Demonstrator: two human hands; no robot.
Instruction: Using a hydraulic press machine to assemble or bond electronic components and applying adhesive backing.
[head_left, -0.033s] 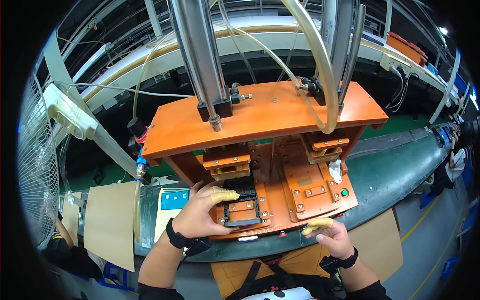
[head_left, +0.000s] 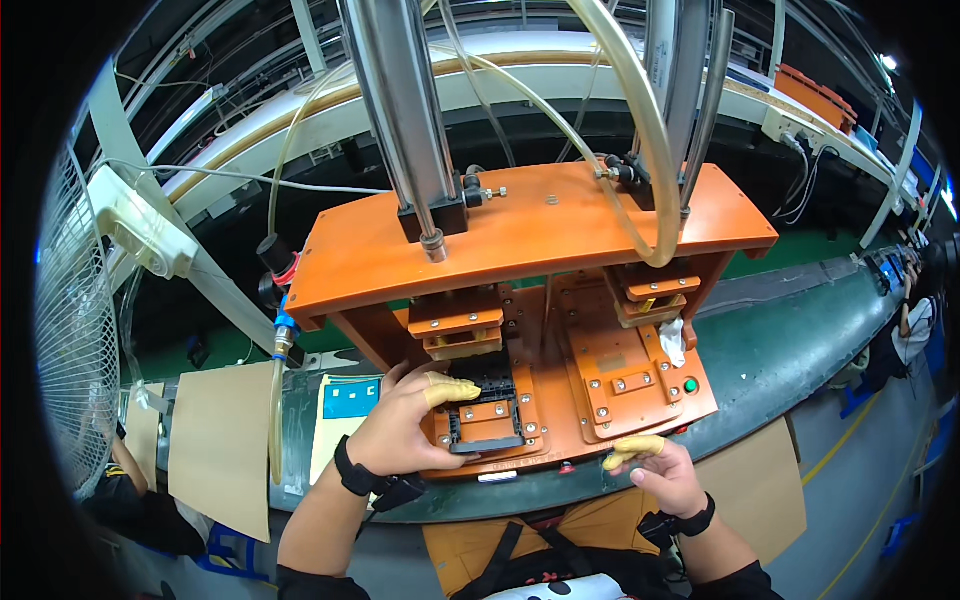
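Note:
A black plastic frame (head_left: 487, 442) with an open middle sits on the left station of an orange press fixture (head_left: 540, 235). My left hand (head_left: 410, 415) is on its left side. The index finger, in a yellow finger cot, lies over the frame's dark upper part, and the thumb reaches its front edge. The other fingers are partly hidden behind. My right hand (head_left: 665, 475) hovers in front of the fixture, below the right station (head_left: 620, 385). Its yellow-cotted fingers are loosely bent with the thumb apart, and nothing shows in them.
Above the frame hangs an orange press head (head_left: 455, 318). Metal cylinders (head_left: 395, 100) and hoses rise overhead. On the right station are a green button (head_left: 690, 385) and a white crumpled piece (head_left: 672, 342). A blue card (head_left: 350, 398) and a fan (head_left: 75, 330) are at left. Other people are at both sides.

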